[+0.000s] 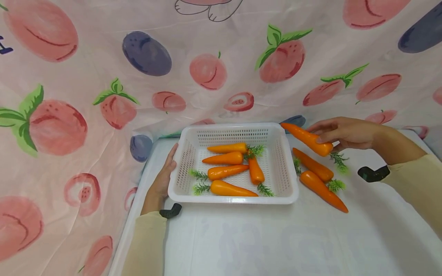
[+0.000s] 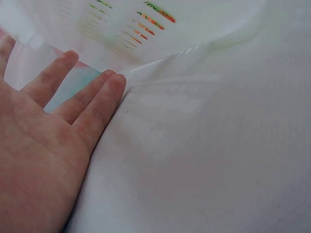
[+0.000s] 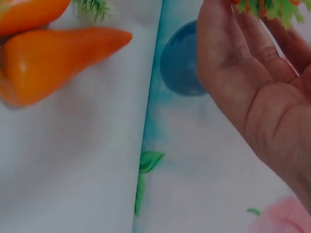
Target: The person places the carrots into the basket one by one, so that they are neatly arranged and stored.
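Note:
In the head view my right hand (image 1: 348, 132) grips a toy carrot (image 1: 307, 139) between thumb and fingers, raised over the table just right of the basket, its tip by the rim. Its green top (image 3: 272, 10) shows at the upper edge of the right wrist view. Flat against the left side of the white plastic basket (image 1: 233, 199) lies my left hand (image 1: 161, 180), its fingers (image 2: 97, 104) straight. Several orange carrots with green tops, among them one along the front (image 1: 231, 188), lie in the basket.
Two more carrots, an upper one (image 1: 313, 165) and a lower one (image 1: 324, 191), lie on the white table (image 1: 262, 237) right of the basket. A fruit-print cloth (image 1: 207, 46) hangs behind the table and along its left side.

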`<state>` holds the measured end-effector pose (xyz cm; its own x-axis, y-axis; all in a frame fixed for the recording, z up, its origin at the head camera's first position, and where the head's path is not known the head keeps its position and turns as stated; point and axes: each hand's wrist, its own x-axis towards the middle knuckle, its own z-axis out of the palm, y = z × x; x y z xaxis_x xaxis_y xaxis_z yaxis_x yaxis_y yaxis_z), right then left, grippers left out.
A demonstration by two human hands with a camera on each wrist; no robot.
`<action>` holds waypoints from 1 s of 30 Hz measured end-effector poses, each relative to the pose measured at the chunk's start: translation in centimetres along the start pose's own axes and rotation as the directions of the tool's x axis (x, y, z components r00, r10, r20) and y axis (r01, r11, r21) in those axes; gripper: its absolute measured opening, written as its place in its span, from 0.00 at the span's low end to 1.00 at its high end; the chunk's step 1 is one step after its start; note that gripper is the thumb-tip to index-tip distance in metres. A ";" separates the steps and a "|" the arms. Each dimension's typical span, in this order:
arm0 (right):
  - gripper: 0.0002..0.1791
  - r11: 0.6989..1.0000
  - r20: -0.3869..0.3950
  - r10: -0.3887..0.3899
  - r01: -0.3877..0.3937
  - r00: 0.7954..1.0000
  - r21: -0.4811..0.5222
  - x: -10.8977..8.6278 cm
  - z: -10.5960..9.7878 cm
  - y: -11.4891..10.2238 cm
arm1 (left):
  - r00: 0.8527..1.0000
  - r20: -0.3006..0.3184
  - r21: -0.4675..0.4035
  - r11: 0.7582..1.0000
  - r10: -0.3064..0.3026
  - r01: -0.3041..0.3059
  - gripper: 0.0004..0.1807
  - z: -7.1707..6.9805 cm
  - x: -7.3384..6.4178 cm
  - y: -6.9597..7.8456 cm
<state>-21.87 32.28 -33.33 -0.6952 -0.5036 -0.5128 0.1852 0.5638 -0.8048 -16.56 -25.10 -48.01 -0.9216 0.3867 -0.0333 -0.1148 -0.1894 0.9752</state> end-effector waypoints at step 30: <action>0.34 1.000 0.059 -0.018 0.017 0.998 0.012 5.2 6.5 -7.3 | 1.000 -0.009 0.007 1.000 -0.001 0.001 0.39 0.0 0.0 0.0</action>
<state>-22.38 21.31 -32.05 -0.6559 -0.5514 -0.5155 0.1821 0.5471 -0.8170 -16.56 -25.10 -48.05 -0.9246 0.3791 -0.0362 -0.1130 -0.1823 0.9767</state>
